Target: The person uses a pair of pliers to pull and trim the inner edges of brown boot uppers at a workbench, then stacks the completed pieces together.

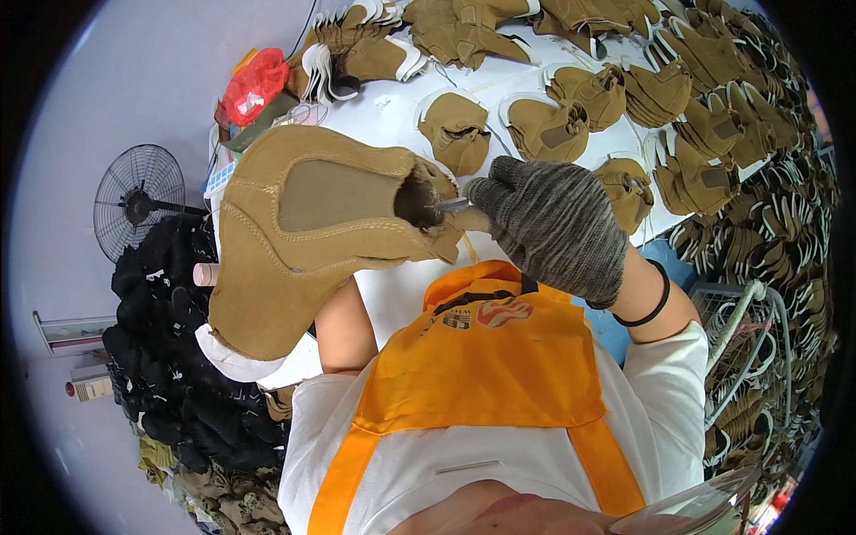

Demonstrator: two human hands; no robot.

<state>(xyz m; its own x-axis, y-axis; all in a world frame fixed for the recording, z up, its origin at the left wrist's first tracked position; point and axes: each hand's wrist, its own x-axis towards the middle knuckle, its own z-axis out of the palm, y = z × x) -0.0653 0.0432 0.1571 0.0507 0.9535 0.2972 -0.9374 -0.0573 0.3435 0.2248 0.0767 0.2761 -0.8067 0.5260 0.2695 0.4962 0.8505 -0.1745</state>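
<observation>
A tan boot upper [254, 205] with a smooth brown side panel is held up in front of me, its dark opening facing right. My left forearm [346, 330] runs up behind it. The boot upper hides my left hand, so its fingers cannot be seen. My right hand [553, 227], in a grey and black knit glove, is closed around a small metal tool [453, 205]. The silver tip points left into the opening of the boot upper. Most of the tool is covered by the glove, and its kind is unclear.
More tan uppers [456, 134] lie on the white table [383, 111], some stacked at the right. A red plastic bag [256, 86] sits at the table's far left. A black fan [138, 205] stands left, above a dark pile [169, 330]. A wire basket [736, 312] is at the right.
</observation>
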